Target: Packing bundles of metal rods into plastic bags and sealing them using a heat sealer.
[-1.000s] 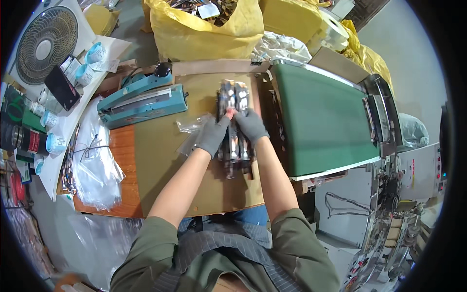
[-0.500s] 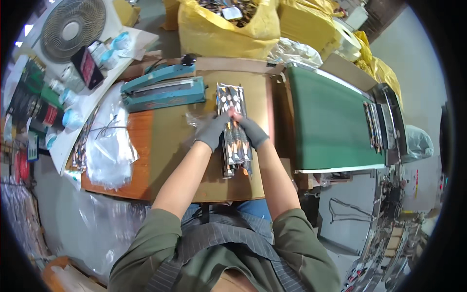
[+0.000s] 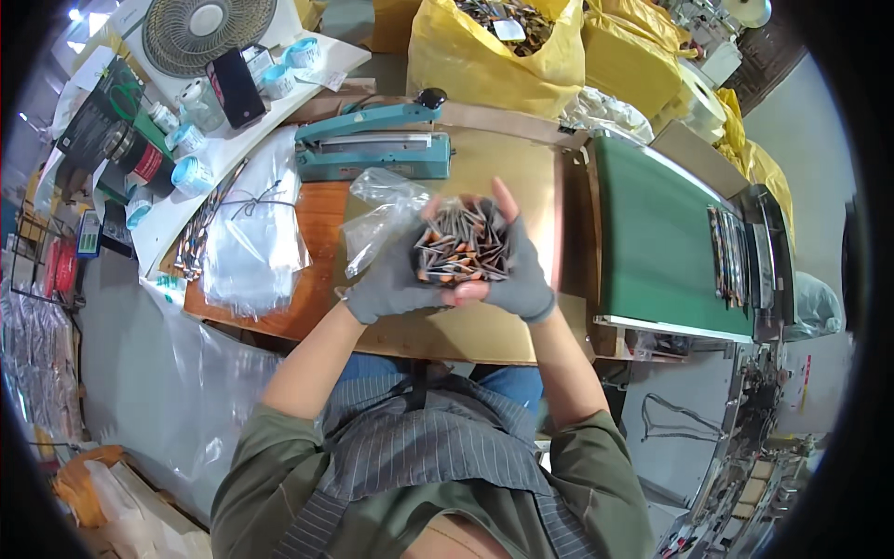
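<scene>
Cardboard underlies gloved hands cupping thin strips.

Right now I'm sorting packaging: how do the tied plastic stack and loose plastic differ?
The tied plastic stack has a dark cord across it; the loose plastic has none. The stack looks larger and flatter; the loose plastic, near the left hand, is smaller and crumpled. Both are see-through.

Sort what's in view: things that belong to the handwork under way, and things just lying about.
Belonging:
- grey-gloved left hand and grey-gloved right hand, cupping the bundle of thin, flat, dark-and-orange pieces
- probably the crumpled clear plastic bag near the left hand

Apparently just lying about:
- black rectangular phone
- round, dark-grilled fan
- black cylindrical bottle with red band
</scene>
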Tool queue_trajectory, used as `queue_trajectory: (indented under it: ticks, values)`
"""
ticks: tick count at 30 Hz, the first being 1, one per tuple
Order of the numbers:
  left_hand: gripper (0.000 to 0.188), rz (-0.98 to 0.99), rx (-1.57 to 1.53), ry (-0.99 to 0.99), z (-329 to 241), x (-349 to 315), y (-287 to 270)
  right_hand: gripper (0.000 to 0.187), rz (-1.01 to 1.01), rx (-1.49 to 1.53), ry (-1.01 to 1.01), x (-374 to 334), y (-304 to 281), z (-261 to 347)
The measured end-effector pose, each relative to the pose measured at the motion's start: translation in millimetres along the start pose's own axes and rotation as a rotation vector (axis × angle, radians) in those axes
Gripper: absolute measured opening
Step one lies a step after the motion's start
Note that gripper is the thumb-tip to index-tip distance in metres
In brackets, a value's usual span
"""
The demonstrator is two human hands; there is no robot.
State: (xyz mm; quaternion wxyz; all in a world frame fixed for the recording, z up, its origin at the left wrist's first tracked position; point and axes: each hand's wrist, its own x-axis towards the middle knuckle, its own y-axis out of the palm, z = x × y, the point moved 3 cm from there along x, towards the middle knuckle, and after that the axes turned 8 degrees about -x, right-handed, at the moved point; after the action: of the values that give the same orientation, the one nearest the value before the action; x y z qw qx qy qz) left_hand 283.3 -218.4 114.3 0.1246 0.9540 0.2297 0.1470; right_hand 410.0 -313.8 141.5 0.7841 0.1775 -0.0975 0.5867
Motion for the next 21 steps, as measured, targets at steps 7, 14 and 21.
queue_trajectory:
  ticks: [7,14,21]
  values:
    - [0.071,0.141,0.068,-0.208,-23.6,-30.3,12.1,0.067,-0.092,-0.26,0.147,-18.3,55.4,36.2]
    - [0.056,-0.058,-0.375,-0.175,46.9,-71.0,15.8,0.033,0.305,0.175,0.539,-29.3,29.2,-46.2]
    - [0.022,-0.382,-0.211,-0.138,-49.1,-56.7,-3.2,0.053,0.193,0.492,0.581,-39.8,39.4,-61.1]
